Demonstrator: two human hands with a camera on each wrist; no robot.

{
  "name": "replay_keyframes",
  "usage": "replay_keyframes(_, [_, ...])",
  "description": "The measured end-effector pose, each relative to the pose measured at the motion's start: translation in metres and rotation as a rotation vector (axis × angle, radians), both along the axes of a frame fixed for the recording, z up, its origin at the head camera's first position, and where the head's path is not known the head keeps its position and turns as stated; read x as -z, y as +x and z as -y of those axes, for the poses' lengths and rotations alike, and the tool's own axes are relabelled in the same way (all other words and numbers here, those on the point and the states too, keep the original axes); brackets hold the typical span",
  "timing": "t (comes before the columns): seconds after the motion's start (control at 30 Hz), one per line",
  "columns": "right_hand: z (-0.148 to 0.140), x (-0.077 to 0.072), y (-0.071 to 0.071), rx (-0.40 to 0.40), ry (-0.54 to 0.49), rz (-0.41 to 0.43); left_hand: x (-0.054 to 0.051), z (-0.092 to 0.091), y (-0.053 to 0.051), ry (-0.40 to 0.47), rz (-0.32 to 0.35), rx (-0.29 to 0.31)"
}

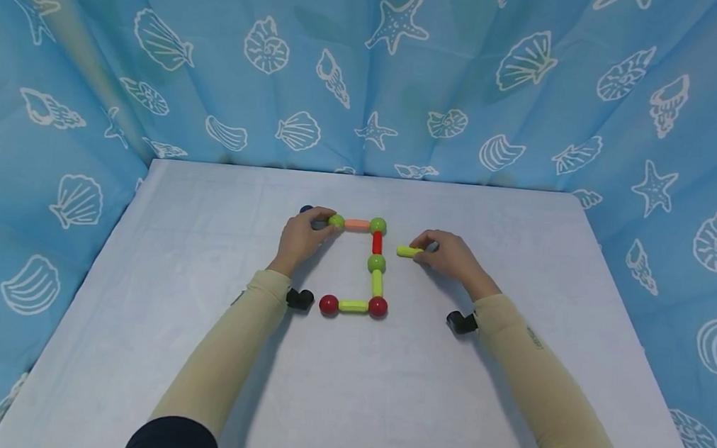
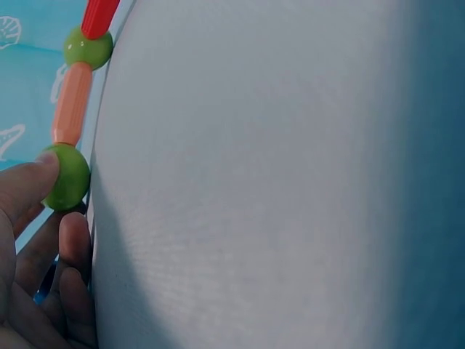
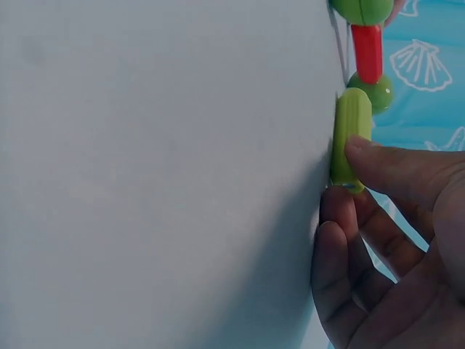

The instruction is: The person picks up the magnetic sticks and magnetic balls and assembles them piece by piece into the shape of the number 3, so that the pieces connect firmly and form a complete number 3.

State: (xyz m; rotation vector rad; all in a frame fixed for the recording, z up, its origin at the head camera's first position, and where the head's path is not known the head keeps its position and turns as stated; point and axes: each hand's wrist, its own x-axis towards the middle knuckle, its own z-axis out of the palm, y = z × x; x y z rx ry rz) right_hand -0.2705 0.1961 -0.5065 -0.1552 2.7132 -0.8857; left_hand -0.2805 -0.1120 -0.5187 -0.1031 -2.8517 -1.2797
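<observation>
My left hand point(image 1: 304, 239) pinches a green ball point(image 1: 337, 221) at the far left end of a rod-and-ball chain. From that ball the chain runs through an orange rod point(image 1: 357, 224), a green ball point(image 1: 378, 225), a red rod point(image 1: 377, 243) and another green ball point(image 1: 377, 263). It continues with a yellow-green rod point(image 1: 377, 282), a red ball point(image 1: 378, 307), a second yellow-green rod point(image 1: 353, 306) and a red ball point(image 1: 328, 305). Right of the chain, my right hand point(image 1: 452, 253) holds a loose yellow-green rod point(image 3: 352, 120) between thumb and fingers, its front end sticking out.
A dark blue ball point(image 1: 306, 209) shows partly behind the left hand. Black wrist cameras point(image 1: 461, 323) sit under both forearms. White cloth point(image 1: 344, 393) covers the table, and a blue shell-patterned curtain point(image 1: 371, 76) hangs along its back and sides.
</observation>
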Motion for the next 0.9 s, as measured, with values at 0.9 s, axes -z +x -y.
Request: replay_keyframes(0.9, [-0.005,0.008,0.023,-0.028,-0.058,-0.061,0.002,0.000,-0.001,-0.004,-0.014,-0.007])
